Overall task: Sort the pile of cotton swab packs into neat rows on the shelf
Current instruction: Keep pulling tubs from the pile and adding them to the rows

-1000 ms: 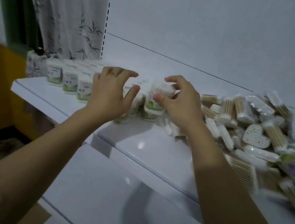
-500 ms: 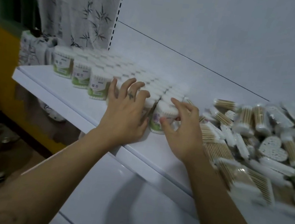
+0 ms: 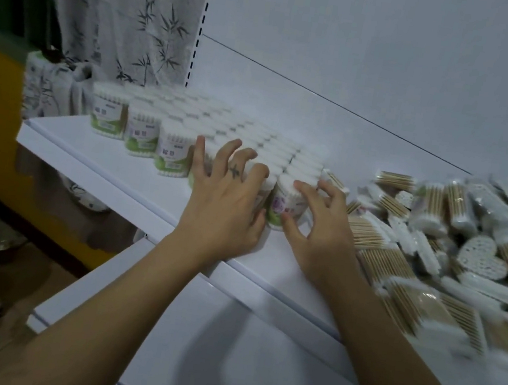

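Head view: on the glossy white shelf (image 3: 137, 176), the right hand (image 3: 319, 231) has a narrow grip, thumb and forefinger pinching an upright round clear tub of cotton swabs (image 3: 283, 208) with a purple flower label. Just left of that tub, the left hand (image 3: 227, 211) lies with spread, bent fingers over the neat rows of upright green-labelled swab tubs (image 3: 172, 148) that run left and back from it; whether its grip holds one cannot be told. Just right of that tub sprawls the loose pile of clear packs of wooden-stick swabs (image 3: 435, 237).
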A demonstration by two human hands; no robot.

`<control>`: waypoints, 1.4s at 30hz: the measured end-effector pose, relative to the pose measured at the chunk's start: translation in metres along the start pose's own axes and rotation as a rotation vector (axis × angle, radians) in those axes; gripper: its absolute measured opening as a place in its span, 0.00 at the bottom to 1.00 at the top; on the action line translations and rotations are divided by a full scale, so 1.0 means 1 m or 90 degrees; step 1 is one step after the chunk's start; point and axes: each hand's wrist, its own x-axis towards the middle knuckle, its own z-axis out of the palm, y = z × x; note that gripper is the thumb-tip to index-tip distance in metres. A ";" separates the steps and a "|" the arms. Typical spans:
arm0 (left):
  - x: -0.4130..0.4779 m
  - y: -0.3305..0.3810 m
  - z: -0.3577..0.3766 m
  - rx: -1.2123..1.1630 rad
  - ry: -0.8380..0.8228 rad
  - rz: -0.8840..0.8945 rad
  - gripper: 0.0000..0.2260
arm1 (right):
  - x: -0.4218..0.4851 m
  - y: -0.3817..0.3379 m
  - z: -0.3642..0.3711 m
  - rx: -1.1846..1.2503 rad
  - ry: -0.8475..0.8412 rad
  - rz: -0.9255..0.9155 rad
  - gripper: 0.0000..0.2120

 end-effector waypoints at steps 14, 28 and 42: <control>0.000 0.002 -0.004 -0.010 -0.001 0.026 0.21 | 0.002 -0.004 -0.001 -0.036 0.012 -0.026 0.28; 0.042 0.055 -0.019 -0.123 0.005 0.094 0.17 | 0.024 -0.005 -0.079 -0.105 -0.040 0.074 0.29; 0.094 0.181 0.003 -0.205 -0.183 0.179 0.21 | 0.012 0.089 -0.228 -0.490 -0.238 0.185 0.26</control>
